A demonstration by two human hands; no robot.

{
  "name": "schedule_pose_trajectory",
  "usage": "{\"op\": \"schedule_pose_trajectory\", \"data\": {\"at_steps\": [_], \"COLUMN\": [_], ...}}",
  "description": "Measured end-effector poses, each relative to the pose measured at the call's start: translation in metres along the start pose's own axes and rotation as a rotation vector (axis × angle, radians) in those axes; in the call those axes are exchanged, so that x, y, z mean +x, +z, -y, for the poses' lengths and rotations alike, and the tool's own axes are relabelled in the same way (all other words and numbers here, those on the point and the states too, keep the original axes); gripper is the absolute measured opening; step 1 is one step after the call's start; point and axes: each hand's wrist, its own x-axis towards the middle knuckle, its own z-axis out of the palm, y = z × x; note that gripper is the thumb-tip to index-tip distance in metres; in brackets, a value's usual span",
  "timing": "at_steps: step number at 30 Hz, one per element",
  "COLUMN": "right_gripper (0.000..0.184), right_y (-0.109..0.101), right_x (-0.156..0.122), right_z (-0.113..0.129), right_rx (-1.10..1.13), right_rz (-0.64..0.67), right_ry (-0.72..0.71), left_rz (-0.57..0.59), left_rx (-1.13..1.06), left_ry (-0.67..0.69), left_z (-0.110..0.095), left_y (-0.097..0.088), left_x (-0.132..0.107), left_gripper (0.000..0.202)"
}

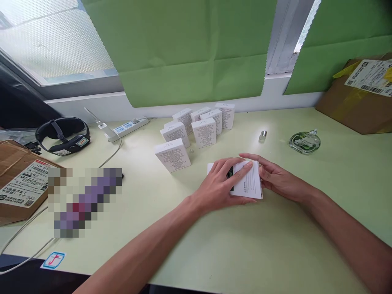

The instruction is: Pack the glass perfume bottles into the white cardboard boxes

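A white printed box (249,185) with a dark green patch lies on the table in front of me. My left hand (222,179) is laid across its top, the thumb along the near edge and the fingers over the far side, gripping it. At the box's right end is my right hand (277,177), its thumb and fingers closed around that end; what the fingertips pinch there is partly hidden. Beyond the hands stand a small silver cap (262,136) and, farther right, a clear glass bottle (305,142) with green showing in it, lying on the table.
Several upright white boxes (204,133) stand in a group at the back, a tiny clear piece (191,151) beside them. Leftward are a power strip (130,127), a black head strap (63,136), a brown carton (23,183) and a blurred purple item (88,200). Another carton (361,102) sits back right.
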Motion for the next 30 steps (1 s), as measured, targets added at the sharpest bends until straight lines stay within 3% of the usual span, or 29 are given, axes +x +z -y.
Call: {"op": "schedule_pose_trajectory", "data": {"at_steps": [9, 16, 22, 30], "right_gripper": [0.064, 0.057, 0.079, 0.079], "right_y": [-0.003, -0.001, -0.003, -0.001], "right_x": [0.002, 0.001, -0.002, 0.000], "right_z": [-0.002, 0.001, 0.006, 0.003], "right_rx": [0.084, 0.087, 0.043, -0.008], "right_rz": [0.102, 0.106, 0.244, 0.202], "right_ry": [0.039, 0.033, 0.023, -0.013], "left_rz": [-0.019, -0.040, -0.076, -0.062], "left_rx": [-0.015, -0.020, -0.033, -0.055], "left_ry": [0.031, 0.002, -0.057, -0.058], "left_z": [-0.004, -0.003, 0.002, 0.001], "left_y": [0.003, 0.000, -0.001, -0.003], "left_x": [-0.002, 0.000, 0.000, 0.000], "left_gripper": [0.084, 0.084, 0.086, 0.087]}}
